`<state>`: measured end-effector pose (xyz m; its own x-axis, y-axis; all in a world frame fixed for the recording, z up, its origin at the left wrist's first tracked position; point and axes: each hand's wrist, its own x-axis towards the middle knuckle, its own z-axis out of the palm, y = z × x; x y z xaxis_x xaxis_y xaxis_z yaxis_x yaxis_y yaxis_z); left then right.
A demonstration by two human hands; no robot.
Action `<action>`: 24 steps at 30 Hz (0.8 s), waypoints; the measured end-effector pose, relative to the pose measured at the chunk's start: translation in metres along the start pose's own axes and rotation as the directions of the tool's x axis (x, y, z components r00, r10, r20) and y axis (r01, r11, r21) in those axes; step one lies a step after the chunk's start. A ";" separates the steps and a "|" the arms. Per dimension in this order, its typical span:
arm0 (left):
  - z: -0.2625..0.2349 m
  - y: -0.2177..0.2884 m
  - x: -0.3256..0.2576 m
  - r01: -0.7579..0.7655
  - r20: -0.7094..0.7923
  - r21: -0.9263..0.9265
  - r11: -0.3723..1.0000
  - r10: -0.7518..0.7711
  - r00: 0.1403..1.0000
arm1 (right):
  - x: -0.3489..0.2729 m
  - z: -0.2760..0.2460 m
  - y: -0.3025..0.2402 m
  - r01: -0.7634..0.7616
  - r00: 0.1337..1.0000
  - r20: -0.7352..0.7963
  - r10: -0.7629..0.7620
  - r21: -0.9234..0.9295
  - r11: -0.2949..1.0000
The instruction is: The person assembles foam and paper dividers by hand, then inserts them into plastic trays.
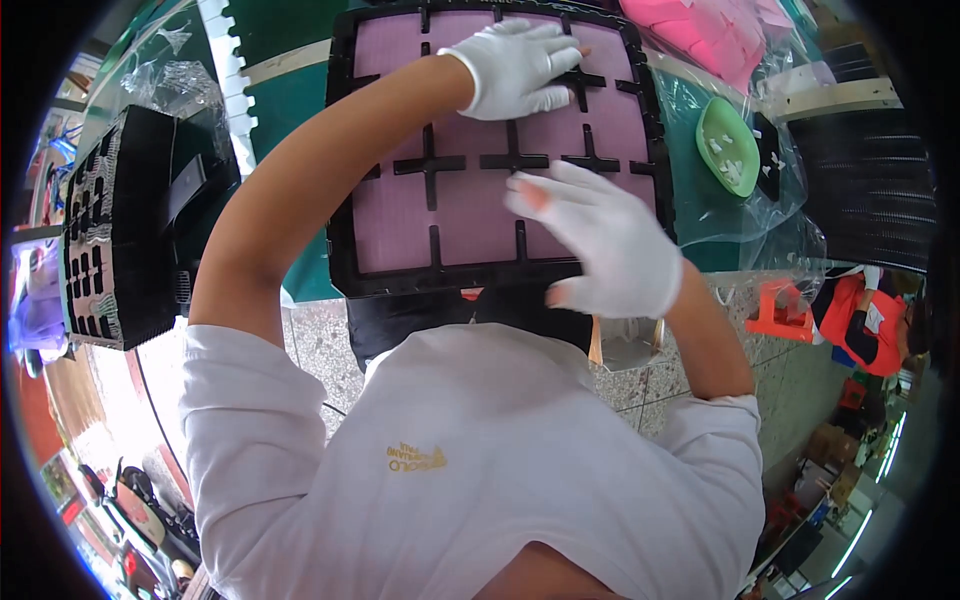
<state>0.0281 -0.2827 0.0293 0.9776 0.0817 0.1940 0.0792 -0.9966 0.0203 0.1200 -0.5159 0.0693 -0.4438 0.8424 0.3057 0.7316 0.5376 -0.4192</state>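
A black tray (338,235) with cross-shaped black dividers lies in front of me, and pink-purple sheet material (385,232) shows between the dividers. My left hand (515,70), in a white glove with some fingertips bare, reaches across to the tray's far part. Its fingers are stretched out flat over the sheet and a divider, with nothing seen in them. Over the tray's near right part is my right hand (615,245), gloved the same way. Its fingers are extended and its thumb stands apart; whether it touches the tray I cannot tell.
Right of the tray, a green bowl (727,147) holds small white pieces, with clear plastic film around it. A pink pile (705,35) sits behind. Black ribbed trays (870,185) stand at far right, a black slotted stack (125,230) at left. Another person (868,320) is beyond, near an orange stool (782,312).
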 end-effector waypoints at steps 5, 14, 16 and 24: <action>-0.074 -0.003 -0.069 0.127 -0.184 -0.003 0.992 -0.125 0.975 | 0.021 0.042 0.004 0.027 0.999 0.037 -0.023 -0.114 0.993; -0.026 -0.048 -0.112 0.210 -0.026 0.123 0.970 -0.208 0.978 | 0.062 0.039 -0.010 -0.031 0.998 -0.048 0.044 0.234 0.972; -0.051 -0.044 -0.096 0.120 0.062 0.168 0.978 -0.132 0.989 | 0.087 0.040 -0.012 0.033 0.994 -0.105 -0.032 0.010 0.999; -0.050 -0.049 -0.107 0.107 0.006 0.015 0.994 -0.107 0.994 | 0.116 0.055 0.001 -0.036 0.992 0.123 0.043 -0.060 0.998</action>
<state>-0.0900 -0.2427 0.0565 0.9646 0.1881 0.1850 0.1864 -0.9821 0.0266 0.0409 -0.4151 0.0574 -0.4724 0.8628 0.1802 0.7766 0.5041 -0.3779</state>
